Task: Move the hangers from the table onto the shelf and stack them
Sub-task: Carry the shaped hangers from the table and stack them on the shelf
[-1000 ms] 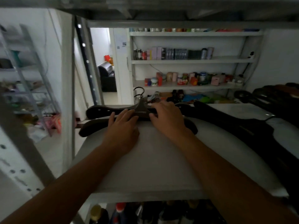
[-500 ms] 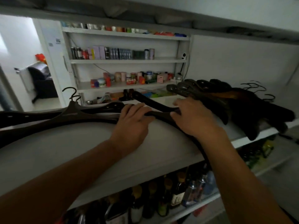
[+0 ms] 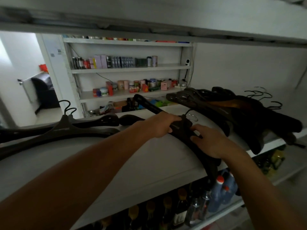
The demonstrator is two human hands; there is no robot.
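A dark hanger lies slanted across the white shelf, its hook pointing right. My left hand grips the hanger at its middle, fingers curled over the top. My right hand rests on the hanger just below the neck, fingers spread and bent on it. A stack of dark hangers sits to the right on the shelf, hooks pointing away. Two more dark hangers lie at the left of the shelf.
Another shelf board hangs low overhead. Bottles and blue jugs stand on the shelf below. Farther back, wall shelves hold cans and boxes. A doorway opens at the left.
The view has swung right. Both hands left the two left hangers and moved right to the slanted hanger; my left hand now grips its middle and my right hand lies on it.
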